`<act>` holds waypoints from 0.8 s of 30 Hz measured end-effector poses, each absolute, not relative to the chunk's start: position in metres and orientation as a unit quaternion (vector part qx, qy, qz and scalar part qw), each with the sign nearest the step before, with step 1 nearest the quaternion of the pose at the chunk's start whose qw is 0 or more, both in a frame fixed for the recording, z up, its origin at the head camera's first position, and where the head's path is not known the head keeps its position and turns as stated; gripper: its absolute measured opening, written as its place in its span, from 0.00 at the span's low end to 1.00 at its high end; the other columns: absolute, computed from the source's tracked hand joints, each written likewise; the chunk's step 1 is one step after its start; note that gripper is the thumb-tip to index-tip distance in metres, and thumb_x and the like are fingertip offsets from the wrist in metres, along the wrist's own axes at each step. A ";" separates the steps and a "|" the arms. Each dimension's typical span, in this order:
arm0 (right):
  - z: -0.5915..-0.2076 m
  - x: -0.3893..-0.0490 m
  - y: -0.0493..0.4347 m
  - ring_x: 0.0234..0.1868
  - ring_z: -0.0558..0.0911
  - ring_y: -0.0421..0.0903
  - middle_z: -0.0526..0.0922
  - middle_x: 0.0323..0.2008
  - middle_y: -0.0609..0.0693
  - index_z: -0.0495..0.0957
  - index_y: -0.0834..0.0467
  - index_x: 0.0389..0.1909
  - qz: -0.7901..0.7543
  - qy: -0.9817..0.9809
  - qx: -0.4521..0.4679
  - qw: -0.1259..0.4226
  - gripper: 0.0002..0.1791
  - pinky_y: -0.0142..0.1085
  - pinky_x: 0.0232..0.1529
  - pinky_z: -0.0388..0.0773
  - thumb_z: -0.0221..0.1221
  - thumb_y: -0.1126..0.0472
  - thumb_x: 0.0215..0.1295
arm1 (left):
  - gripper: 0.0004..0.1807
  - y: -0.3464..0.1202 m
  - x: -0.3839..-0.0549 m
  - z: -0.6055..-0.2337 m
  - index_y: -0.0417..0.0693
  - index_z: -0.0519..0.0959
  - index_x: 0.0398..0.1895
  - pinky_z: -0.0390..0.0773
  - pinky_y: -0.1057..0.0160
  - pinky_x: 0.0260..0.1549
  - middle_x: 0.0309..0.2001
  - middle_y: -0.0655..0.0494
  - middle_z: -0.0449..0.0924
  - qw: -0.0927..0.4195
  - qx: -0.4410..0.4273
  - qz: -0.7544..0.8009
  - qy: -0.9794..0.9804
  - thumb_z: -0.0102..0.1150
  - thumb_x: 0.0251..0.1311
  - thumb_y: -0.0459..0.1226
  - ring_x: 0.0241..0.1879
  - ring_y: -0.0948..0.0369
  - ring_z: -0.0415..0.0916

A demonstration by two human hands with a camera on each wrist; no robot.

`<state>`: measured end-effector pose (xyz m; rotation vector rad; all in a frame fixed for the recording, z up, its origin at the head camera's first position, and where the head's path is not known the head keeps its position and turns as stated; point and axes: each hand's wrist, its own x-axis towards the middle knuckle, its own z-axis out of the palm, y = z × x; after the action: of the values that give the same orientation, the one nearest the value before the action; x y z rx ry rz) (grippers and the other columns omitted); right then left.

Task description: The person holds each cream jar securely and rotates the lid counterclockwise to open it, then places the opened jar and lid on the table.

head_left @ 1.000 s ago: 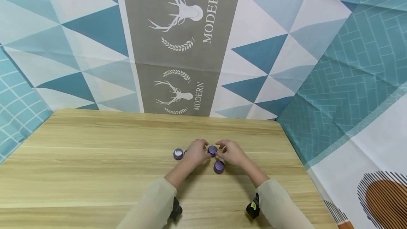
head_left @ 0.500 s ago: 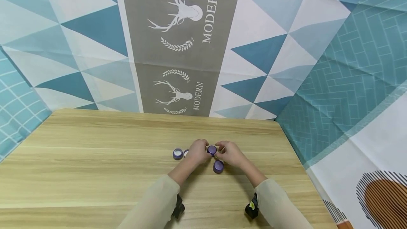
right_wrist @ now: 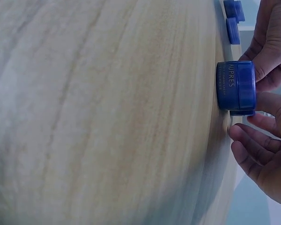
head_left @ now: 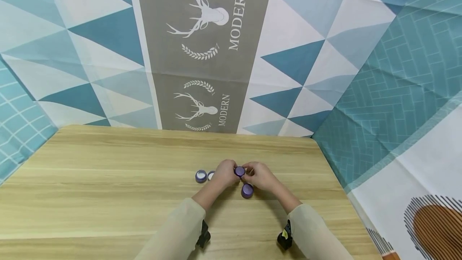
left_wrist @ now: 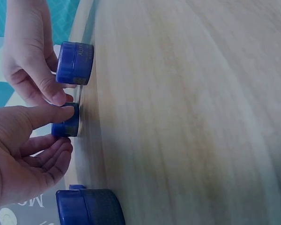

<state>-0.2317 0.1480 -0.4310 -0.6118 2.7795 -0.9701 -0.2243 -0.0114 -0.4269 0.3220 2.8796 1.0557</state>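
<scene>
Between both hands stands a small purple cream jar [head_left: 240, 171], its lid on. Curled round its left side, the thumb and fingers of my left hand [head_left: 225, 173] pinch it, as the left wrist view shows close up. From the opposite side my right hand [head_left: 260, 175] grips the same jar with thumb and forefinger, the other fingers loosely bent. Just in front sits a lidded jar [head_left: 247, 190] marked AUPRES, which partly hides the held jar in the right wrist view. An open jar [head_left: 201, 176] with white inside stands left of the left hand, beside a lid [head_left: 211, 175] lying white side up.
Another blue-purple jar [left_wrist: 90, 207] shows at the bottom of the left wrist view; the left arm covers that spot in the head view. The wooden table [head_left: 108, 196] ends at a patterned cloth backdrop [head_left: 202, 71]. Cameras are strapped to both wrists.
My right hand's fingers have closed in from the right onto the small jar. The left hand stays on it, and the lid at its left shows more fully. The other jars have not moved.
</scene>
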 end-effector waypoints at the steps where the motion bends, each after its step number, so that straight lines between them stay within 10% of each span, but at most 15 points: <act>1: -0.431 -0.232 0.148 0.32 0.78 0.42 0.80 0.32 0.51 0.80 0.59 0.45 -0.322 0.922 -0.202 0.069 0.14 0.32 0.32 0.74 0.62 0.63 0.56 | 0.12 -0.011 -0.225 -0.427 0.38 0.77 0.26 0.75 0.62 0.33 0.27 0.50 0.78 0.028 0.105 0.341 0.934 0.71 0.38 0.31 0.28 0.58 0.72; 24: -0.398 -0.227 0.141 0.32 0.77 0.39 0.83 0.31 0.47 0.81 0.59 0.43 -0.338 0.918 -0.204 0.048 0.16 0.31 0.33 0.75 0.63 0.53 0.58 | 0.15 -0.024 -0.214 -0.402 0.39 0.76 0.32 0.70 0.64 0.29 0.30 0.51 0.74 0.005 0.133 0.354 0.926 0.68 0.43 0.37 0.30 0.59 0.67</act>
<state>-0.2271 0.1410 -0.3976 -0.6207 2.7974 -1.0303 -0.2138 -0.0239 -0.4021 0.4155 2.8979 1.1097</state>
